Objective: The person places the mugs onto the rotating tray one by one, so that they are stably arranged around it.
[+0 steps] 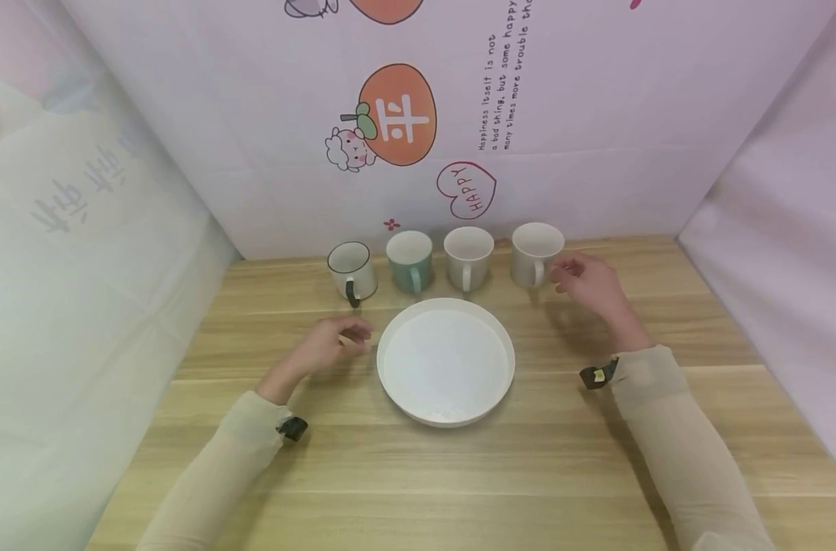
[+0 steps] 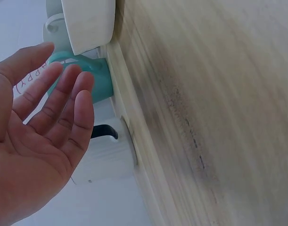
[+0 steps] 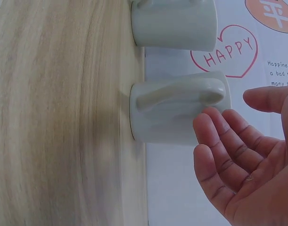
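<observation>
The step in hand looks like a reach for the white mug at the right end of the row, upper right of centre in the head view. The right hand is just beside its handle, fingers bent loosely, thumb apart, gripping nothing; whether a fingertip touches the mug I cannot tell. Taking hold would call for curling the fingers round that handle. The left hand, left of centre, is just beside the round white tray, fingers slack and half curled, with nothing in them.

Leftward along the row stand another white mug, a teal mug and a black-rimmed mug, all upright above the tray.

The table has pale wood grain and fills the lower frame. A printed backdrop with an orange fruit and a red heart spans the top; pale sheets hang at the left and right edges.
</observation>
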A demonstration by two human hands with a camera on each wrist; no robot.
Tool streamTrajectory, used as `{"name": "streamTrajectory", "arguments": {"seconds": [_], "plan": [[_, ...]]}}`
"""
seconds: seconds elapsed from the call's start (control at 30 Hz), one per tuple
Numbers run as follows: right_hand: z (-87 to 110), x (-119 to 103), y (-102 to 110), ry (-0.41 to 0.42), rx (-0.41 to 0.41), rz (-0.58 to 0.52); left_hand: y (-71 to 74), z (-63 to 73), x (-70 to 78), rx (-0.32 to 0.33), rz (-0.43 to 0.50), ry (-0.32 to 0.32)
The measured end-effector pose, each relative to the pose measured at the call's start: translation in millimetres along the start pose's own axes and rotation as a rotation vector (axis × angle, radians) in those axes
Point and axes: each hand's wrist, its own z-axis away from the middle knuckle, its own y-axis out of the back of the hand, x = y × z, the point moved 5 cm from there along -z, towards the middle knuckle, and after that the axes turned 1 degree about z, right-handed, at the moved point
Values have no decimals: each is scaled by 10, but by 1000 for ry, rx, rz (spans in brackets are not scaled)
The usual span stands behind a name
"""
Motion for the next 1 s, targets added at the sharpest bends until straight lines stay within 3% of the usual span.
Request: {"name": "streamTrajectory", "arguments": {"seconds": [1.0], "plan": [[-79, 4, -124, -24, -45, -63, -154, -46, 15, -34, 87, 2]]}}
